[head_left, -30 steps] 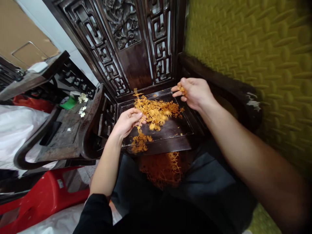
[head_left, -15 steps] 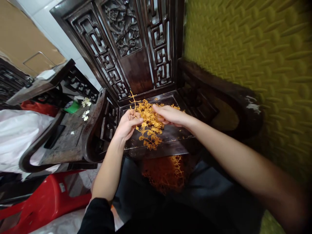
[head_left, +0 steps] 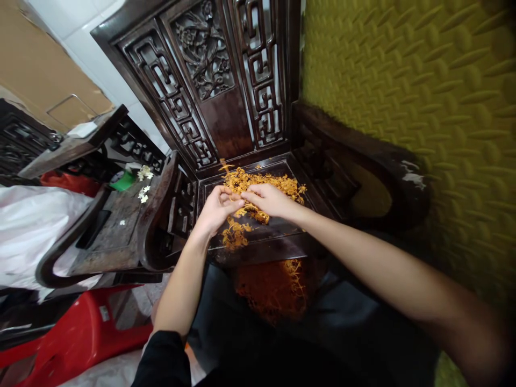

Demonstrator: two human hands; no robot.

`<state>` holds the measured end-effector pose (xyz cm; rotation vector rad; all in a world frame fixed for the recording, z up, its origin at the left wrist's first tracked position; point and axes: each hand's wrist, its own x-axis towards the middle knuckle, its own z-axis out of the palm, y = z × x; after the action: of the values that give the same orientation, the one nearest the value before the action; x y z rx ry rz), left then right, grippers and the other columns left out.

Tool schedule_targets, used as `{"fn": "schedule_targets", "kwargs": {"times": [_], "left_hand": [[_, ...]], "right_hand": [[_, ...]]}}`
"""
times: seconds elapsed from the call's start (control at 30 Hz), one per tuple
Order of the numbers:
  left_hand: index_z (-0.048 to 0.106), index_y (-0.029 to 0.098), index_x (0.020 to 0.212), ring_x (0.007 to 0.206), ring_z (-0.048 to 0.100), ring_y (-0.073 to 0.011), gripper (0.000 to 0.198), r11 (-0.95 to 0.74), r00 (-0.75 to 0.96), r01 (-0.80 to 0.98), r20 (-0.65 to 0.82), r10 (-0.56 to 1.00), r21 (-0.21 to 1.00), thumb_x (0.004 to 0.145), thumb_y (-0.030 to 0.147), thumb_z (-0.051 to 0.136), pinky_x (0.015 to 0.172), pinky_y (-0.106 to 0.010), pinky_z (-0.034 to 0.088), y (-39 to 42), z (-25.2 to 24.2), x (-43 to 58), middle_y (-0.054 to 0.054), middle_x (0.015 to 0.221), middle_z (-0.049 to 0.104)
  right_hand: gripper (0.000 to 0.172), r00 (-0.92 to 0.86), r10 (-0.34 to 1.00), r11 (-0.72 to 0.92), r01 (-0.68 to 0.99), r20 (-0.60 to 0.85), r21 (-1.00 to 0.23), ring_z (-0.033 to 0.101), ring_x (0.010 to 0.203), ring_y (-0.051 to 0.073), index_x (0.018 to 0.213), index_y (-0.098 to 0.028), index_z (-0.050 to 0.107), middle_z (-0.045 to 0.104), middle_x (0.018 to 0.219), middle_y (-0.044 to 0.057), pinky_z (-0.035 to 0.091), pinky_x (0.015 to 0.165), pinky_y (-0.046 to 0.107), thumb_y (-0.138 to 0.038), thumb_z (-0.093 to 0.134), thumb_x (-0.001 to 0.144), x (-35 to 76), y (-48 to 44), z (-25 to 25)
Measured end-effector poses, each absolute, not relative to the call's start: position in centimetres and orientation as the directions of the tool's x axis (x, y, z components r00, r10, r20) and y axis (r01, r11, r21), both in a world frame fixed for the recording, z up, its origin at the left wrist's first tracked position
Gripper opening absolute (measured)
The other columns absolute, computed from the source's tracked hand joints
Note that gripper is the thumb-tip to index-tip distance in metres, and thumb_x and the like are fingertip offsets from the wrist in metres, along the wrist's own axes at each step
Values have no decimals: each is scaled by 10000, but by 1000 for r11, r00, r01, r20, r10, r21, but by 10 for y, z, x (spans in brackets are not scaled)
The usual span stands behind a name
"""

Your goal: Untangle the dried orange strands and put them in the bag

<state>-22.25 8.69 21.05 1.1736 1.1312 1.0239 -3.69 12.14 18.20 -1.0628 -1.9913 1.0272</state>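
Your left hand has its thumb and fingers closed on an orange sprig, whose one end stands up above the hand and whose branching lower end hangs below it, over the front part of the dark wooden seat. Your right hand comes from the other side, and its fingertips are at those of the left; the fingers are close together, but they hide their own tips, so I cannot tell if they have hold of something. Behind and under your hands, the orange pile lies loose on the seat, near the carved backrest. Lower down, between your knees, there is an orange-brown mass of thin strands, which is in shadow and perhaps inside some container. At your left, a second wooden chair carries a green roll, white flower-like pieces and a black flat object; below it is a red plastic stool.
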Motion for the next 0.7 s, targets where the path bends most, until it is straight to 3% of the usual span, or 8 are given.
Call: {"fn": "schedule_targets", "kwargs": {"times": [0.17, 0.33, 0.43, 0.5, 0.6, 0.7], "left_hand": [[411, 212, 960, 584, 675, -148, 606, 161, 200, 94, -177, 964, 983, 643, 357, 907, 466, -195, 467, 85, 206, -210, 29, 688, 673], [357, 223, 851, 451, 546, -77, 566, 102, 229, 74, -116, 966, 992, 668, 311, 886, 398, -163, 347, 80, 220, -206, 62, 638, 632], [381, 216, 847, 482, 544, -75, 516, 94, 314, 62, -108, 943, 994, 693, 276, 869, 400, -164, 343, 75, 232, -218, 47, 668, 642], [380, 215, 846, 489, 539, -71, 512, 69, 299, 44, -79, 951, 997, 701, 273, 868, 411, -167, 361, 75, 235, -227, 39, 692, 655], [361, 218, 833, 484, 520, -62, 535, 40, 243, 28, -46, 969, 999, 700, 289, 874, 428, -169, 374, 78, 233, -235, 43, 695, 650], [379, 217, 846, 509, 528, -65, 514, 23, 237, 50, -34, 971, 998, 710, 290, 869, 447, -172, 390, 82, 228, -236, 49, 702, 636]], "right_hand": [[438, -398, 891, 406, 482, 218, -777, 458, 610, 132, 659, -182, 515, 556, 628, 13, 272, 628, 286, -433, 447, 1011, -42, 113, 184], [397, -242, 923, 385, 546, 299, -744, 533, 644, 171, 708, -182, 630, 643, 691, 60, 324, 658, 303, -393, 474, 1005, -25, 131, 190], [424, 106, 942, 255, 393, 319, -884, 538, 603, 163, 662, -172, 619, 597, 620, 55, 357, 607, 294, -428, 530, 988, 10, 160, 196], [409, 228, 956, 160, 119, 184, -980, 522, 525, 134, 730, -158, 621, 566, 590, 33, 346, 513, 266, -466, 539, 987, 31, 172, 199], [308, 59, 998, 21, -197, 9, -980, 575, 525, 116, 957, -131, 658, 661, 737, 60, 333, 410, 222, -437, 632, 945, 40, 170, 202], [324, -210, 976, -107, -240, -56, -965, 489, 466, 75, 1117, -166, 680, 650, 743, 28, 264, 361, 195, -388, 727, 886, 22, 151, 202]]}}
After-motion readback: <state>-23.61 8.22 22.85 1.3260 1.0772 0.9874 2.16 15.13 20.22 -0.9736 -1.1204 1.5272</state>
